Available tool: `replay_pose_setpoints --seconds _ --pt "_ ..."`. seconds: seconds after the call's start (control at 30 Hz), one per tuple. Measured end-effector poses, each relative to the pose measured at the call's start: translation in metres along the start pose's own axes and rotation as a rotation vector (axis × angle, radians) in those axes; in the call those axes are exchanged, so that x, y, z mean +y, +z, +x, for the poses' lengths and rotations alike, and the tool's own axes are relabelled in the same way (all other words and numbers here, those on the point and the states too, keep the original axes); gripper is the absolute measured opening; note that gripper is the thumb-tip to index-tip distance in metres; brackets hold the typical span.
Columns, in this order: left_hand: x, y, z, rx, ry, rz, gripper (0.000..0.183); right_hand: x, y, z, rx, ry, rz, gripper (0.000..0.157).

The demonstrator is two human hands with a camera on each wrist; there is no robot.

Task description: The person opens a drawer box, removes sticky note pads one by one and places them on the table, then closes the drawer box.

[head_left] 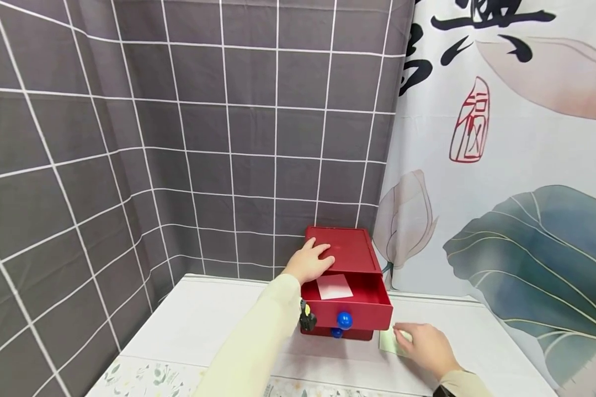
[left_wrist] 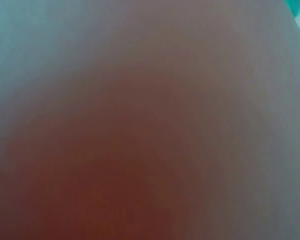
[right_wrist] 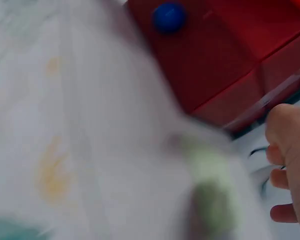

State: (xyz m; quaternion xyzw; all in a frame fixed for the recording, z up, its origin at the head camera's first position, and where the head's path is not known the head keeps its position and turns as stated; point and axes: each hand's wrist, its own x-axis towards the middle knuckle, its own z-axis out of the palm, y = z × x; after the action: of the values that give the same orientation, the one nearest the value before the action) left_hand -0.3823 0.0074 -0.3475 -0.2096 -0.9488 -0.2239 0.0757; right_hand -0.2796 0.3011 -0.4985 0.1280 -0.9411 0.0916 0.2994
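A small red drawer box (head_left: pixel 346 248) stands against the wall with its upper drawer (head_left: pixel 362 311) pulled out. Inside that drawer lies a pink square of paper (head_left: pixel 334 286). My left hand (head_left: pixel 309 264) rests on the left side of the box top, fingers spread. The left wrist view is only a reddish blur. To the right of the box, my right hand (head_left: pixel 424 344) is low over a pale green square of paper (head_left: pixel 388 343) on the table, fingers loosely bent. In the right wrist view its fingers (right_wrist: pixel 285 177) appear beside the blurred green paper (right_wrist: pixel 210 170).
Blue round knobs (head_left: pixel 345 320) stick out from the drawer fronts. The white table (head_left: pixel 218 314) has a leaf-patterned strip (head_left: pixel 154 377) along its near edge. Behind hang a dark grid-patterned curtain (head_left: pixel 248 132) and a white cloth with lotus prints (head_left: pixel 427 138).
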Motion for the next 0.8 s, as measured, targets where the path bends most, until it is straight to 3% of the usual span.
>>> replay_pose_setpoints --seconds 0.27,0.5,0.67,0.8 --pt "0.000 -0.001 0.000 0.009 0.007 0.004 0.052 -0.002 -0.059 0.058 0.126 -0.080 0.063 0.013" --pt "0.002 0.000 0.001 0.016 0.010 0.000 0.052 -0.029 -0.099 0.103 0.213 -0.217 0.099 0.012" --pt "0.001 0.000 0.000 0.013 0.008 0.004 0.052 -0.059 -0.113 0.127 0.163 -0.353 0.112 0.019" --pt "0.001 0.000 -0.001 0.015 0.003 0.003 0.052 -0.077 -0.114 0.141 0.039 -0.439 0.126 0.017"
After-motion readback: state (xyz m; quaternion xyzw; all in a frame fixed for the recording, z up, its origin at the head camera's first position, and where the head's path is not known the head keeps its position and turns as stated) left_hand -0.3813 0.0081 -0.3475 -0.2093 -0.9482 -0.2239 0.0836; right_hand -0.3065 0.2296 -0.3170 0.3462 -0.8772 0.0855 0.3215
